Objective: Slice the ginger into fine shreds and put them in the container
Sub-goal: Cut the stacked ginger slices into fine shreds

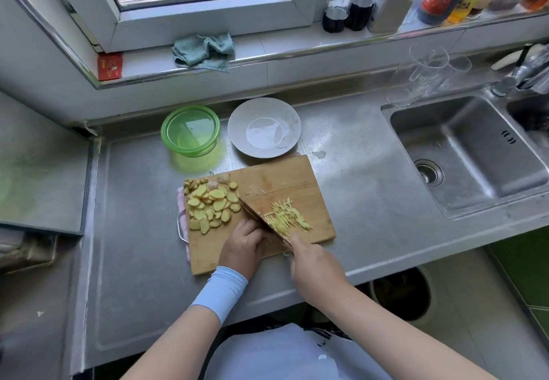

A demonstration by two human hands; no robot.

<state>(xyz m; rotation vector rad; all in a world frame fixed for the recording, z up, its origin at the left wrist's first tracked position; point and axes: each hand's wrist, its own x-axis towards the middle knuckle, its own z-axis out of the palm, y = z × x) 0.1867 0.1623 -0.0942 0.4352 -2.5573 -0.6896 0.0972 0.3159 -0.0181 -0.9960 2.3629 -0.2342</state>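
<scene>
Ginger slices (212,204) sit in a loose heap on the left part of the cutting board (279,177), mid-frame, w/ a couple of knobbly end bits at the heap's top edge. Fine shreds (286,218) lie in a small pile right of the knife (261,219), also on the board. The blade is seen nearly edge-on, running diagonally btwn heap and shreds. Right grip (315,267) is wrapped round the knife handle, which is hidden inside the fist. Left grip (243,246) sits knuckles-up against the blade's left side w/ fingers curled down onto the board; whatever is under them is covered, so can't tell if it's holding anything. Green container (190,130) stands on the desk (133,216) above-left of the board, just beside a white plate (264,127). A pinkish cloth (180,201) peeks out under the board's left edge. Sink (475,154) at right, partly cut off by the frame edge.
</scene>
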